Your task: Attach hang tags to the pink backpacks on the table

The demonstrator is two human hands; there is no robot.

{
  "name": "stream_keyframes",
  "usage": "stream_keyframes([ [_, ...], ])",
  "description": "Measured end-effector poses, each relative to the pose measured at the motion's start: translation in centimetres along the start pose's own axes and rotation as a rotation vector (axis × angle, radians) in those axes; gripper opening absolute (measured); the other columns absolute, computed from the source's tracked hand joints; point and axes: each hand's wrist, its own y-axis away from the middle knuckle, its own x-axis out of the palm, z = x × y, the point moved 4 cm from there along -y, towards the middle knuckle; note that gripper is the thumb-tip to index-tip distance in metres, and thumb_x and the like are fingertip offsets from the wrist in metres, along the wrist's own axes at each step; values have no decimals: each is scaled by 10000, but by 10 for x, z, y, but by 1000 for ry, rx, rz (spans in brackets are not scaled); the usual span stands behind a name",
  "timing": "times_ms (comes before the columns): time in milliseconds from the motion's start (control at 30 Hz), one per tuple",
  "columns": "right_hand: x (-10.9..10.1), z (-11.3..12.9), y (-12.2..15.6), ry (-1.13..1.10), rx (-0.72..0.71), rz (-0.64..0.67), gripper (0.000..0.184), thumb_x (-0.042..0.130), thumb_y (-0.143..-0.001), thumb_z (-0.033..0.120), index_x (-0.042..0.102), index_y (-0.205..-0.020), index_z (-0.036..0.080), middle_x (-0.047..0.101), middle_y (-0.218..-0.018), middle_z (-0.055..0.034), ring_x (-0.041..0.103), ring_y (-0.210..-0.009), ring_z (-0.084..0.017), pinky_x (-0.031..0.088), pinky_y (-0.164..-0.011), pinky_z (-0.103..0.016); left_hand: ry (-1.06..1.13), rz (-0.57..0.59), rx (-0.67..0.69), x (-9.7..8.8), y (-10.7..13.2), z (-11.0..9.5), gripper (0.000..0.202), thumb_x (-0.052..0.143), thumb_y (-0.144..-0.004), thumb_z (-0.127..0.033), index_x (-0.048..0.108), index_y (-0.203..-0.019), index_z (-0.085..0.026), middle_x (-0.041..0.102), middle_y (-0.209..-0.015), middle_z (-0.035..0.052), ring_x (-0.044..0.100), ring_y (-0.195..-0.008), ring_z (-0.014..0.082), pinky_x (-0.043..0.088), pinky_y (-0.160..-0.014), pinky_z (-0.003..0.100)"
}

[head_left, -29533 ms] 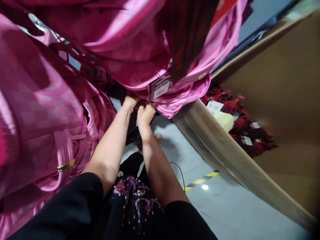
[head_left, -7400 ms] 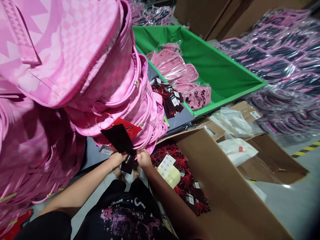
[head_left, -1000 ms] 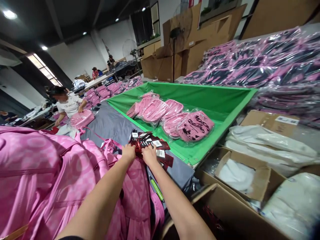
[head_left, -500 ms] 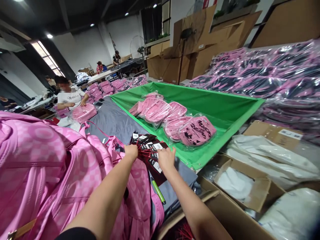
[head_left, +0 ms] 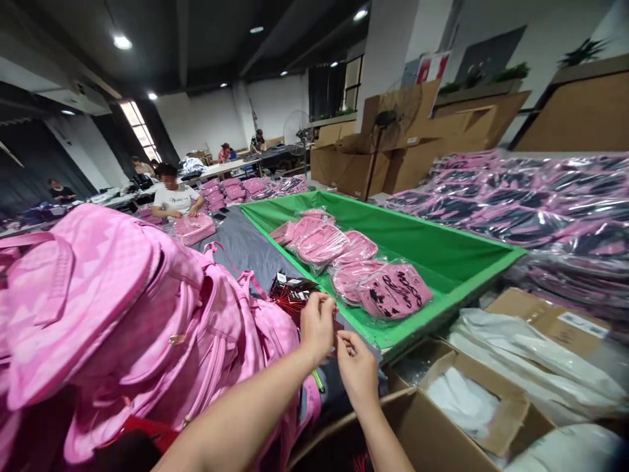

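Left hand (head_left: 318, 324) and right hand (head_left: 358, 367) are up at lower centre, close together but not touching. Each has its fingertips pinched; anything between them is too small to see. The tags (head_left: 291, 291), a dark red and black pile, sit at frame centre just past the left hand, on the grey table (head_left: 246, 246), against the pink backpacks (head_left: 122, 314) heaped at left.

Green bin (head_left: 442, 252), centre right, holds pink pouches (head_left: 356, 265) in clear bags, bunched at its near left end. The open box (head_left: 496, 426) at lower right holds white bags (head_left: 459, 400). More white bags are heaped beside it. Bagged pink and black stock (head_left: 521, 203) is stacked at right. A co-worker (head_left: 174, 196) at upper left has hands on a bagged pink item.
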Motion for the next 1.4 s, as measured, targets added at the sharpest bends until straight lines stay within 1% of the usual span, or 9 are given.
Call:
stream_keyframes([
  [100,0,29,36,-10,11,29,357,531,-765,496,642,-776,157,629,-634,-35,581,-568,-169,458,-536,-256,286,-67,-6,-19,57,-5,160,488,-876,-242,625,-928,-180,693,-810,12,648,-752,126,502,-689,210],
  [300,-2,68,113,30,-19,115,321,570,-763,464,634,-763,150,619,-645,-27,551,-564,-150,452,-534,-244,242,-23,156,-95,137,-22,182,527,-862,-195,704,-890,-163,720,-844,43,651,-773,139,520,-736,241],
  [533,-5,139,204,212,-383,197,218,509,-901,299,661,-982,165,683,-923,-84,634,-841,-194,497,-817,-327,115,47,677,-254,253,-39,234,469,-904,-202,691,-961,-156,726,-865,68,671,-806,125,539,-752,218],
  [667,78,177,298,295,-803,716,193,491,-900,155,627,-1037,173,668,-979,-93,616,-906,-186,505,-807,-316,73,-271,442,-361,316,21,188,525,-893,-154,686,-989,-174,713,-853,48,652,-763,110,527,-718,215],
  [800,198,172,375,681,-1113,1049,316,466,-866,91,595,-1155,109,560,-1258,-189,487,-1168,-272,419,-944,-430,15,-461,107,-420,360,102,175,536,-898,-196,695,-965,-167,689,-804,32,613,-666,98,497,-645,205],
  [967,281,140,393,1399,-1004,1185,337,400,-862,53,592,-1138,40,617,-1083,-236,546,-1020,-286,402,-861,-429,-99,-251,-111,-424,385,176,209,510,-889,-176,708,-957,-190,708,-898,36,634,-783,137,478,-737,238],
  [1100,249,139,370,1769,-789,988,421,278,-871,33,537,-1197,-29,600,-947,-296,596,-836,-313,415,-670,-405,-150,-73,-279,-405,396,212,227,493,-888,-206,707,-959,-228,715,-941,19,642,-841,160,458,-753,249],
  [1200,224,146,355,1905,-721,960,526,276,-911,93,340,-1432,129,576,-1100,-255,616,-906,-315,436,-661,-374,-156,22,-345,-392,391,228,247,466,-898,-232,699,-980,-252,718,-933,11,645,-869,173,447,-748,257],
  [1400,218,147,338,1856,-396,950,565,317,-936,168,202,-1488,201,661,-995,-140,665,-772,-227,445,-614,-290,-152,143,-386,-373,351,249,240,487,-867,-220,710,-952,-242,723,-931,47,650,-885,210,446,-731,286],
])
